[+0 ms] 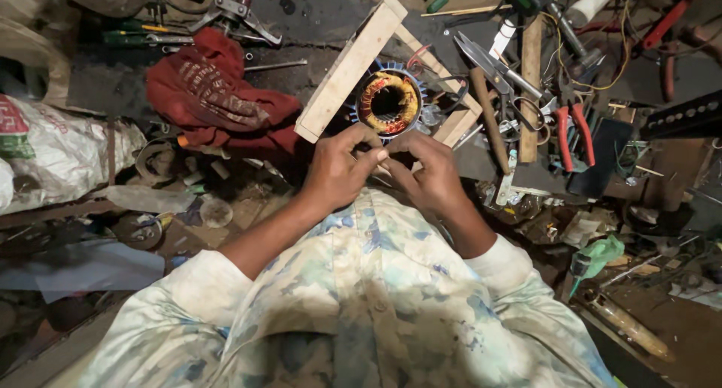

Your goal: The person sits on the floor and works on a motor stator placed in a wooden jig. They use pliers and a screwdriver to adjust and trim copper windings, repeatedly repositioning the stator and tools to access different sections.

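Both hands, left hand (336, 171) and right hand (430, 174), pinch something small (perhaps wire) just below the wound stator (388, 102) in its wooden frame (353, 65)

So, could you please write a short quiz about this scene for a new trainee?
1. True or false: both hands meet just below the ring-shaped motor stator.
2. What lies left of the wooden frame? A) red cloth B) green bucket C) white plate
3. What colour are the handles of the pliers on the right?

Key:
1. True: the left hand and right hand touch at the fingertips there.
2. A, the red cloth.
3. Red.
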Motion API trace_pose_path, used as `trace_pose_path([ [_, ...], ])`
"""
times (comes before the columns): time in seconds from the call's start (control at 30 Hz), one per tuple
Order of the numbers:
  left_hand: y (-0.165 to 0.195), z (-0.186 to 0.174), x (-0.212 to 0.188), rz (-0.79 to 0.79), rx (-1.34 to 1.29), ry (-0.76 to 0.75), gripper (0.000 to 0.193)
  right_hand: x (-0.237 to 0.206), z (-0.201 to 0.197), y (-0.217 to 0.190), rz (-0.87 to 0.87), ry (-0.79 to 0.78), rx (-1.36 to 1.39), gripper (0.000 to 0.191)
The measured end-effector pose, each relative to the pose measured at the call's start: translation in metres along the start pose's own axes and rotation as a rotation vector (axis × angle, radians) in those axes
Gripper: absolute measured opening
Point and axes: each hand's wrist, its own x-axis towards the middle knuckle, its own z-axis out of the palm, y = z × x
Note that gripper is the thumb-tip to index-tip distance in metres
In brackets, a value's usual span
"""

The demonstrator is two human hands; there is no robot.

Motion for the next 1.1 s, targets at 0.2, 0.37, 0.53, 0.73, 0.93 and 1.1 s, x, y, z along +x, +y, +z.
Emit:
trace_pose_path([
  [0.2,-0.027,0.009,0.004,-0.078,-0.271,-0.018,0.033,-0.001,-0.001,0.027,0.117,0.01,0.022,0.013],
  [0.37,-0.037,0.016,0.022,-0.113,-0.011,0.017,0.073,0.018,-0.008,0.065,0.128,0.103,-0.004,0.012],
  [0.53,-0.039,0.02,0.033,-0.075,0.114,-0.061,0.083,0.04,-0.009,0.081,0.026,0.186,-0.004,0.015],
  [0.73,-0.042,0.022,0.041,-0.005,0.163,0.033,0.079,0.067,-0.005,0.094,0.154,0.138,0.171,0.01],
  [0.93,-0.037,0.027,0.044,-0.046,0.16,-0.02,0.084,0.074,-0.006,0.095,0.23,0.145,0.425,0.008],
  [1.1,-0.028,0.032,0.044,-0.024,0.344,-0.044,0.085,0.069,-0.016,0.092,0.185,0.127,0.357,0.008],
])
